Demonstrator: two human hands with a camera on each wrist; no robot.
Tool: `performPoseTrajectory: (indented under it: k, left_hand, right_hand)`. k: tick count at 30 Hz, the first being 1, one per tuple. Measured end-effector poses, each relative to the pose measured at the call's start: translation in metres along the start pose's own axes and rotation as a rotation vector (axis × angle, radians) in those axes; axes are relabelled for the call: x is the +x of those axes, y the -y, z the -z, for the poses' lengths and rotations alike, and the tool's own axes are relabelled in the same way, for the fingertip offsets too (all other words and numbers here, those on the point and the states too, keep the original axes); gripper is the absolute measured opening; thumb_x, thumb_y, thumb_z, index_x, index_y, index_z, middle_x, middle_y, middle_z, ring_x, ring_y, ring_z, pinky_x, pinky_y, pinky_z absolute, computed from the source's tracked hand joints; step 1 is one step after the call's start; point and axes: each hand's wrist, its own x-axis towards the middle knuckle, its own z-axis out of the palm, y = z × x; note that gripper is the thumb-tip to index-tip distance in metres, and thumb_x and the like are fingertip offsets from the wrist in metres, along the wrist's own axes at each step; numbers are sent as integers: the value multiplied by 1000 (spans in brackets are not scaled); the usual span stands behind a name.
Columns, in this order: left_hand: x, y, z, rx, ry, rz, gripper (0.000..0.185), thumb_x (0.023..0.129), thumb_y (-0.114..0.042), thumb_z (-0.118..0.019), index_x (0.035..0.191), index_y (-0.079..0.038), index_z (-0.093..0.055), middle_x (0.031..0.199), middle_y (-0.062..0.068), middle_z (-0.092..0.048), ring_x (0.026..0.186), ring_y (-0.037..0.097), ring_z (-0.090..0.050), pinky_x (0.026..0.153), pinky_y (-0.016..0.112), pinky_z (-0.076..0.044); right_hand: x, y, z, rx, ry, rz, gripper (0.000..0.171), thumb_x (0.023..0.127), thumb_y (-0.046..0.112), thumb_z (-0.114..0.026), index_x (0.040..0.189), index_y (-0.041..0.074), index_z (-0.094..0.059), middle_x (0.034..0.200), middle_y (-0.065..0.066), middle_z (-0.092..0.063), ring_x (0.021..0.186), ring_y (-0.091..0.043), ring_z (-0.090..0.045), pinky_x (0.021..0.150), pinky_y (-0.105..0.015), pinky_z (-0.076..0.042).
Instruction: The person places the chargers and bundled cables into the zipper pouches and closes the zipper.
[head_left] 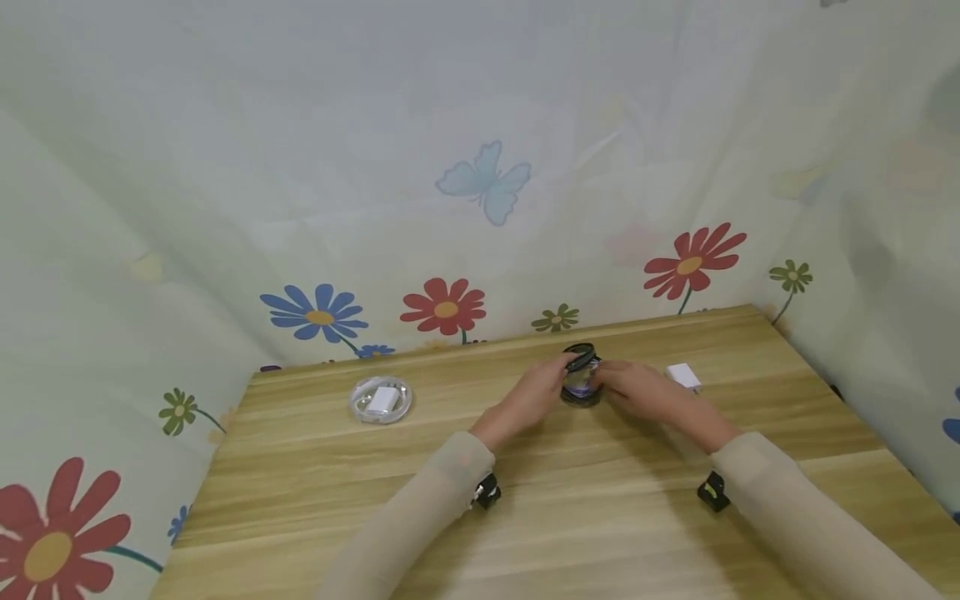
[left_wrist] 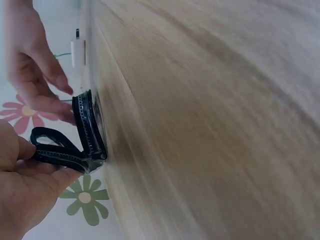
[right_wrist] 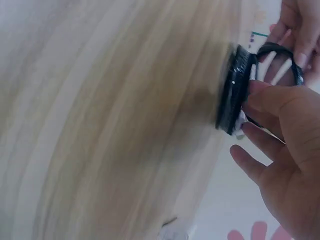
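Observation:
A small round black zip case point(head_left: 581, 392) lies near the table's far edge, its hinged lid point(head_left: 579, 359) lifted. My left hand point(head_left: 553, 375) pinches the lid point(left_wrist: 55, 151) and holds it up off the base point(left_wrist: 90, 125). My right hand point(head_left: 609, 382) steadies the base point(right_wrist: 234, 95) from the other side, thumb on the open face and a fingertip on the rim; its other fingers point(right_wrist: 247, 162) hang free. The left hand point(left_wrist: 22, 165) fills the lower left of its wrist view. What is inside the case is hidden.
A white plug adapter point(head_left: 683, 376) lies just right of my right hand. A clear round case point(head_left: 381, 399) with a white charger inside sits to the left on the wooden table point(head_left: 570, 508). Flowered cloth point(head_left: 450, 208) walls in the back and sides.

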Motion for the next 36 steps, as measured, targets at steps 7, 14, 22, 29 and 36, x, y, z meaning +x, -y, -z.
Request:
performPoseTrajectory:
  k: [7,14,22,29,36]
  left_hand:
    - [-5,2,1,-22,15,18,40,110,-10,-39,149,-7,-47,138,15,-63,115,17,-64,93,27,-53]
    - [-5,8,-1,-107,21,50,41,111,-14,-40,151,-10,-47,133,12,-65,67,10,-52,64,22,-47]
    - [-5,8,-1,-98,9,34,41,110,-13,-40,150,-10,-49,137,12,-63,67,9,-51,65,21,-46]
    - [-6,9,0,-110,11,43,41,110,-14,-40,150,-11,-49,139,10,-62,66,8,-51,63,21,-46]
    - [-6,8,0,-107,9,36,41,110,-13,-40,150,-10,-49,141,12,-61,65,8,-50,63,21,-45]
  right_hand:
    - [-19,-13,15,-15,-27,-113,31,94,-1,-66,125,3,-69,126,-18,-67,119,-38,-63,96,-55,-53]
    - [-36,-25,25,-36,-51,-208,30,91,-3,-68,121,0,-69,121,-19,-69,115,-40,-64,96,-57,-52]
    - [-52,-47,27,-73,-38,-285,30,88,-1,-71,118,-3,-67,117,-25,-68,111,-44,-64,94,-59,-52]
    - [-62,-60,28,-81,-32,-376,39,87,9,-78,119,-8,-66,116,-30,-66,108,-46,-64,93,-60,-51]
    - [-65,-63,26,-57,14,-557,50,92,25,-75,123,-12,-60,113,-34,-65,91,-40,-65,80,-56,-54]
